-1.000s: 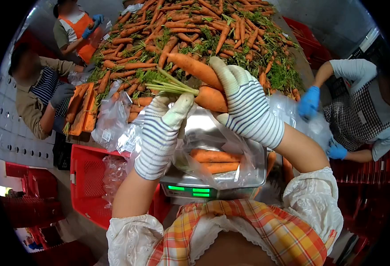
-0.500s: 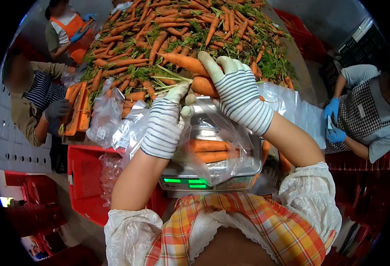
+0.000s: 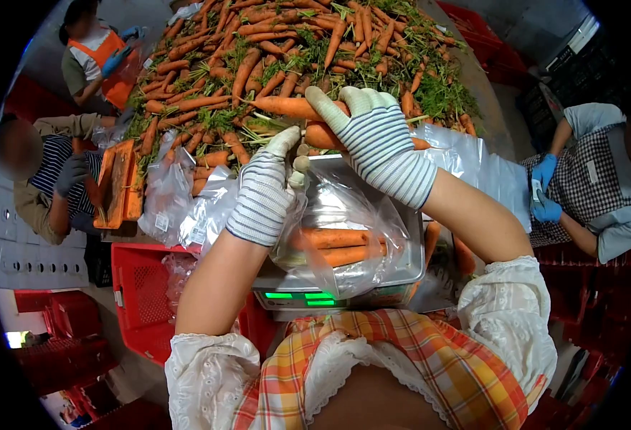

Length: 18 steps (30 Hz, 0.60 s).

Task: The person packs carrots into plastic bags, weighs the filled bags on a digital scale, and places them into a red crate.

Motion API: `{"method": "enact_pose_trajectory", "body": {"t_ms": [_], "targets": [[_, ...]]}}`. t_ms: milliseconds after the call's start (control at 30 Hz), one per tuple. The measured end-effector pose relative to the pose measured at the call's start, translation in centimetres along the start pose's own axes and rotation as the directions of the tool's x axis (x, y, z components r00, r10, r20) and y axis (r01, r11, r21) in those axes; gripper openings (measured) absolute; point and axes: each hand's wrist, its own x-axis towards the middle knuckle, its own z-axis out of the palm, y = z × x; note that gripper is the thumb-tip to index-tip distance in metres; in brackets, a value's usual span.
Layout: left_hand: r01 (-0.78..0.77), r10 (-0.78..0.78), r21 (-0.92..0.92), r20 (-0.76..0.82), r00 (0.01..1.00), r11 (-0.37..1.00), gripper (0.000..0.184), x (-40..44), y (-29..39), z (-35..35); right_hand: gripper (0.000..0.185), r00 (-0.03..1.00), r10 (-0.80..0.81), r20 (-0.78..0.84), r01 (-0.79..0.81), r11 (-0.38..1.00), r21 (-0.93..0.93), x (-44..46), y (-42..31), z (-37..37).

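My right hand [image 3: 383, 147], in a white glove with dark stripes, is closed around two carrots. The upper carrot [image 3: 287, 107] points its thin tip left; the lower carrot [image 3: 321, 136] has its thick end toward my left hand [image 3: 262, 190]. That hand, gloved alike, has bent fingers closed at the rim of a clear plastic bag [image 3: 330, 276], its fingertips beside the lower carrot's thick end. Several carrots [image 3: 344, 254] lie inside the bag, which rests on a metal scale [image 3: 394, 276] with lit green displays [image 3: 308, 295]. Part of the bag's mouth is hidden behind my hands.
A big heap of carrots [image 3: 258, 72] with greens covers the table ahead. Plastic bags [image 3: 211, 204] lie left and a stack of clear bags [image 3: 466, 161] right. A red crate [image 3: 140, 287] stands lower left. Co-workers are at both sides; one on the left holds carrots beside an orange tray [image 3: 118, 183].
My right hand has lowered slightly and shifted left with the two carrots, which now lie more level. My left hand stays close by at the bag. The view has shifted a little.
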Motion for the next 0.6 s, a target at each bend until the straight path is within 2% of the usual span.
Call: {"method": "enact_pose_trajectory", "body": {"t_ms": [67,167,200,267,300,333,367,400,433,467,500,533,567,600], "targets": [[0.020,-0.019,-0.037,0.020,1.000,0.999,0.013,0.3,-0.2,-0.3,0.061,0.996,-0.023,0.086,0.025,0.999,-0.021,-0.2,0.3,0.6],[-0.031,0.033,-0.085,0.030,0.999,0.996,0.011,0.7,-0.5,0.0,0.065,0.993,0.052,0.107,-0.061,0.994,0.086,0.3,0.2,0.7],[-0.058,0.060,-0.129,0.006,0.998,0.990,0.011,0.5,-0.5,0.4,0.081,0.946,0.151,0.286,-0.202,0.966,0.161,0.5,0.1,-0.3],[-0.086,0.083,-0.174,-0.021,0.996,0.981,0.011,0.2,-0.3,0.6,0.090,0.855,0.275,0.439,-0.409,0.878,0.247,0.8,0.2,-0.1],[-0.046,0.072,-0.233,0.103,0.992,0.971,0.011,0.1,-0.1,0.2,0.092,0.800,0.360,0.480,-0.570,0.705,0.422,1.0,0.8,0.3],[0.002,0.065,-0.288,0.221,0.973,0.958,0.012,-0.1,0.3,-0.4,0.094,0.727,0.422,0.542,-0.686,0.468,0.557,1.2,1.9,1.2],[-0.175,0.226,-0.248,0.192,0.955,0.953,0.019,0.1,1.7,-1.5,0.095,0.711,0.498,0.495,-0.694,0.386,0.608,1.0,3.4,2.3],[-0.093,0.162,-0.350,0.175,0.971,0.932,0.034,0.3,3.4,-3.2,0.092,0.685,0.629,0.367,-0.684,0.381,0.622,1.4,3.5,1.6],[-0.133,0.166,-0.185,0.177,0.970,0.974,0.059,-0.2,4.7,-5.3,0.087,0.743,0.605,0.287,-0.529,0.267,0.806,1.3,3.8,0.8],[-0.072,0.127,-0.240,0.222,0.967,0.968,0.075,-2.4,5.3,-4.6,0.081,0.781,0.595,0.186,-0.330,0.141,0.933,1.2,4.2,-0.3],[-0.069,0.127,-0.217,0.267,0.955,0.974,0.078,-4.2,5.3,-4.3,0.066,0.781,0.583,0.222,-0.333,0.088,0.939,1.3,3.4,-2.9],[-0.066,0.125,-0.195,0.307,0.943,0.979,0.081,-5.8,5.1,-4.2,0.057,0.778,0.499,0.382,-0.417,-0.045,0.908,1.1,2.8,-5.1],[-0.065,0.125,-0.197,0.307,0.943,0.978,0.081,-7.0,4.6,-4.1,0.059,0.799,0.477,0.367,-0.388,-0.059,0.920,1.0,1.2,-6.4],[-0.077,0.146,-0.175,0.422,0.895,0.981,0.080,-8.2,4.0,-4.0,0.060,0.818,0.455,0.351,-0.358,-0.073,0.931,1.0,-0.9,-7.2]]}}
